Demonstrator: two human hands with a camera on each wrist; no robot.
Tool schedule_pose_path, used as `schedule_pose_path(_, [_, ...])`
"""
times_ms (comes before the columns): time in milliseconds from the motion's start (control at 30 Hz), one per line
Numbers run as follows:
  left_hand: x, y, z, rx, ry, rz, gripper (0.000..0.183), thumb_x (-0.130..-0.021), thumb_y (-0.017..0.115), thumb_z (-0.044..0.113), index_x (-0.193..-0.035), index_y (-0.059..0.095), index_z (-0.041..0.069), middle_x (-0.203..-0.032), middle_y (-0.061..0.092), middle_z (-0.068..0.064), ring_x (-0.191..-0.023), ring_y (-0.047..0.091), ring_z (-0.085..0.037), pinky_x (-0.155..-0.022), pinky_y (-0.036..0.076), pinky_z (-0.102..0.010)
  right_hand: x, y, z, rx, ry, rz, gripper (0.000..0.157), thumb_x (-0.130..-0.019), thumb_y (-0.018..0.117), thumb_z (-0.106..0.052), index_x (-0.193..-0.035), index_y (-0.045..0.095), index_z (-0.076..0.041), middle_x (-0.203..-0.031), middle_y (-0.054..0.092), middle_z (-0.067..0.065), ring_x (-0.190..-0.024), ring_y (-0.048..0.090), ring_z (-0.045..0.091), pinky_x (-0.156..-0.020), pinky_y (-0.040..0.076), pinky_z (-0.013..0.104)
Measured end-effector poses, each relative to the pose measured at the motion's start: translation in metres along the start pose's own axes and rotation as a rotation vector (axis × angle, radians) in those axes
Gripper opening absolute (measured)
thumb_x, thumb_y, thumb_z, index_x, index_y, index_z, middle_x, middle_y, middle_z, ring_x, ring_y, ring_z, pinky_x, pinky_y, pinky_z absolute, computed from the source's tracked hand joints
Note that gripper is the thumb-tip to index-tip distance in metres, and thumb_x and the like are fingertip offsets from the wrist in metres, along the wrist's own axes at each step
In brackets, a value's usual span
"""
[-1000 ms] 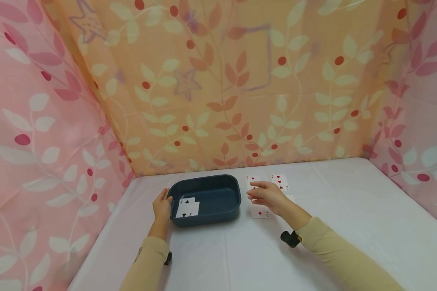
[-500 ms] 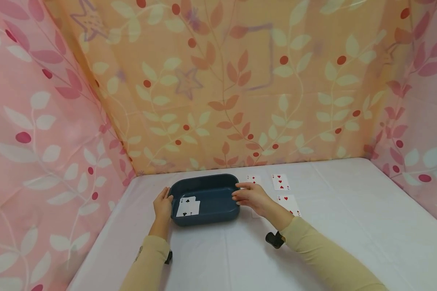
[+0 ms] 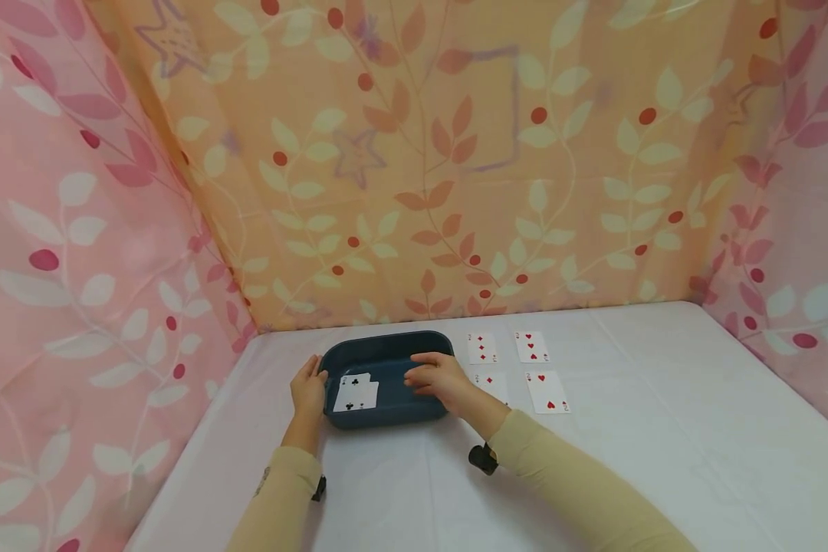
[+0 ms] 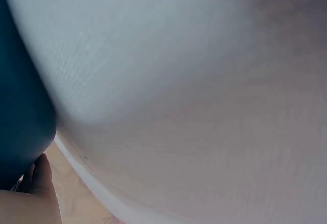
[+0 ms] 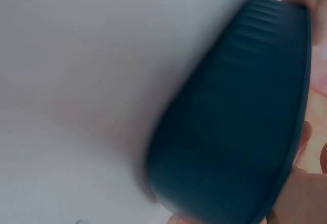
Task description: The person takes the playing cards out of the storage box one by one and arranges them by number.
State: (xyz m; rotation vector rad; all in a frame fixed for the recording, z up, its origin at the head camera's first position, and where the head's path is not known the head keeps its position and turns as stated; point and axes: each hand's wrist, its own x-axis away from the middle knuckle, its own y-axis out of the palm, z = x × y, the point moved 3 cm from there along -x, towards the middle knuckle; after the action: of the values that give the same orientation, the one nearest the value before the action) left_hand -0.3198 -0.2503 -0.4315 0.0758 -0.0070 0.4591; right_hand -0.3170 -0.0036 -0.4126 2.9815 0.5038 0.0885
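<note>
A dark blue tray (image 3: 389,417) stands on the white-covered table. My left hand (image 3: 308,392) grips its left end, thumb at the rim; in the left wrist view the fingers (image 4: 43,175) lie against the blue wall. Inside, at the left, two overlapping club cards (image 3: 356,395) lie face up. My right hand (image 3: 445,383) is over the tray's right part, its fingers loosely extended and no card showing in them. The tray's outer wall (image 5: 230,111) fills much of the right wrist view.
Right of the tray lie face-up cards: three of diamonds (image 3: 482,348), three of hearts (image 3: 531,347), two of hearts (image 3: 548,392) and two of diamonds (image 3: 491,383), partly hidden by my right hand. A patterned cloth wall (image 3: 414,192) rises behind the table.
My right hand has moved left from above the diamond cards to over the tray, uncovering the cards at the right. The left hand has kept its hold on the tray.
</note>
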Motion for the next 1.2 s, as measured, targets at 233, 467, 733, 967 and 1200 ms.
schedule_pose_path(233, [0.001,-0.001,0.002,-0.004,-0.005,-0.003,0.052,-0.099,0.037,-0.009,-0.149,0.024,-0.008,-0.153,0.029,-0.021,-0.143,0.025,-0.028,-0.116,0.02,-0.037,-0.024,0.025,0.011,0.167,0.038,-0.052,0.046,-0.091,0.066,-0.006,-0.133,0.051,0.007,-0.102,0.069,0.017,-0.088,0.069,0.027,-0.076,0.057,0.039])
schedule_pose_path(467, [0.0,0.0,0.0,-0.012,-0.005,0.0,0.052,-0.099,0.038,-0.009,-0.149,0.025,-0.008,-0.153,0.029,-0.021,-0.143,0.025,-0.028,-0.116,0.02,-0.037,-0.035,0.045,0.015,0.454,0.074,-0.187,0.06,-0.09,0.071,-0.015,-0.142,0.045,-0.002,-0.092,0.064,0.007,-0.078,0.066,0.026,-0.057,0.046,0.027])
schedule_pose_path(733, [-0.001,0.002,-0.001,0.012,0.017,0.008,0.051,-0.097,0.039,-0.011,-0.147,0.027,-0.01,-0.15,0.031,-0.024,-0.142,0.027,-0.03,-0.116,0.021,-0.037,-0.055,0.06,0.029,0.695,0.017,-0.272,0.078,-0.084,0.077,-0.015,-0.148,0.035,-0.002,-0.113,0.062,0.017,-0.086,0.063,0.025,-0.083,0.05,0.031])
schedule_pose_path(967, [-0.002,0.004,-0.002,-0.001,0.017,0.005,0.052,-0.097,0.039,-0.012,-0.147,0.027,-0.01,-0.15,0.032,-0.024,-0.141,0.028,-0.03,-0.115,0.022,-0.038,-0.07,0.069,0.036,1.073,-0.014,-0.232,0.082,-0.079,0.082,-0.03,-0.145,0.042,-0.004,-0.145,0.048,0.014,-0.132,0.046,0.03,-0.108,0.038,0.041])
schedule_pose_path(1200, [-0.002,0.002,-0.003,-0.021,0.016,0.008,0.052,-0.098,0.039,-0.01,-0.148,0.027,-0.009,-0.15,0.031,-0.024,-0.142,0.027,-0.03,-0.115,0.021,-0.038,-0.072,0.075,0.037,1.214,-0.01,-0.234,0.076,-0.076,0.084,-0.029,-0.139,0.049,-0.004,-0.134,0.058,0.012,-0.122,0.055,0.028,-0.101,0.044,0.038])
